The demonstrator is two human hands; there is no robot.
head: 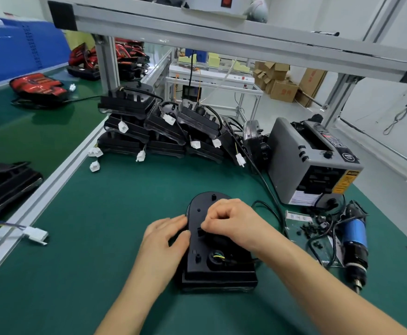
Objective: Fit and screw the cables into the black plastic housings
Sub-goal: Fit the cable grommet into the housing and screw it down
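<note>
Left hand [163, 238] touches housing [192, 267]; right hand [231, 221] apparently pinches its clip [199, 231].

The right hand [229, 223], fingers curled at the frame's lower middle, covers the centre of the black plastic housing with a rounded far end [198, 250], so whatever its fingertips press or pinch stays hidden. At the left edge, a flat black moulded case [4, 182] is cut off. The small black parts [311, 229] at lower right are too tiny to identify, and the print on the grey box-shaped machine [301, 160] is unreadable.
</note>
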